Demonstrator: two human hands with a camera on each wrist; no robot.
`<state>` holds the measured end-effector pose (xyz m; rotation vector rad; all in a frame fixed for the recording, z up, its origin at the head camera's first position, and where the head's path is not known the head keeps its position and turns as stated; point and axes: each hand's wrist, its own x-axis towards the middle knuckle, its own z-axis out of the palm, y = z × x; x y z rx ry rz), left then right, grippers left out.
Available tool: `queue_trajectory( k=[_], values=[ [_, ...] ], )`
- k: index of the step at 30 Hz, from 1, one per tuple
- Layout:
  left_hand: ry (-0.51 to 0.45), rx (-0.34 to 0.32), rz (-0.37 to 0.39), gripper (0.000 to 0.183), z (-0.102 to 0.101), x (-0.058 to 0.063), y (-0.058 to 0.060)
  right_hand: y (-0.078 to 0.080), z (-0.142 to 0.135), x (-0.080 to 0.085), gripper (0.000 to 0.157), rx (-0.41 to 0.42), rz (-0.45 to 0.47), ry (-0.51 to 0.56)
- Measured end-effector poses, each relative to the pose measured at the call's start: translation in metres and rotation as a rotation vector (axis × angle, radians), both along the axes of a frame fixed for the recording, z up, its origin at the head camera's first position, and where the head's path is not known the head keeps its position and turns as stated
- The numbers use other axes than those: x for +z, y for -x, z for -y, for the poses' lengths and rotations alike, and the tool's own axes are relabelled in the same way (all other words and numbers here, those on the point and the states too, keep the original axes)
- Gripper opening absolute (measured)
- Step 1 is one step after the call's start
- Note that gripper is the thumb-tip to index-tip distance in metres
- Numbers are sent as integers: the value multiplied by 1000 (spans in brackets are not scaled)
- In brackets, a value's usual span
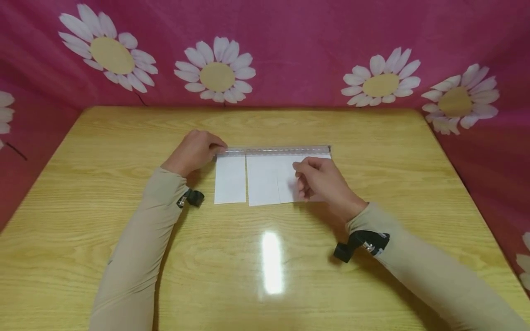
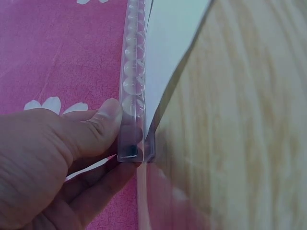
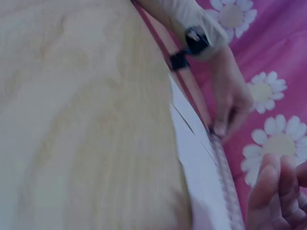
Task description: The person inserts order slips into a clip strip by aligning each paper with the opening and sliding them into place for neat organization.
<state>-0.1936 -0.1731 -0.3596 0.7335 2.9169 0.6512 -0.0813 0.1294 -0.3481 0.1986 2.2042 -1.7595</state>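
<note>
A clear plastic ruler [image 1: 281,150] with a row of circles along it lies across the top edges of white paper pieces. My left hand [image 1: 195,151] pinches its left end between thumb and fingers; in the left wrist view the thumb [image 2: 109,115] presses on the strip. One paper piece [image 1: 230,179] lies apart at the left; beside it another piece [image 1: 262,181] meets a further piece [image 1: 286,184] at a thin seam. My right hand [image 1: 320,181] hovers over the right part of the paper, fingers loosely curled, with nothing visible in it.
The paper lies on a glossy wood-grain table [image 1: 207,276]. A pink cloth [image 1: 290,55] with white daisies stands behind the table and along its sides. Each wrist wears a black camera band [image 1: 368,241] over a beige sleeve [image 1: 132,257].
</note>
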Motion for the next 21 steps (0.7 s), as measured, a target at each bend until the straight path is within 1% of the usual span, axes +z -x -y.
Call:
queue_trajectory(
  k=[4,10,17,21],
  values=[
    [-2,-1,4,20,3,-1,-2,4,-16,9,37,-25,-64,-68],
    [1,3,14,22,5,-3,-6,6,-33,19,33,-53,-171,-50],
    [23,31,16,31,8,-2,-9,6,-51,23,35,-95,-253,-118],
    [-12,49,-3,40,8,0,-11,4,-61,25,37,-125,-291,-189]
  ],
)
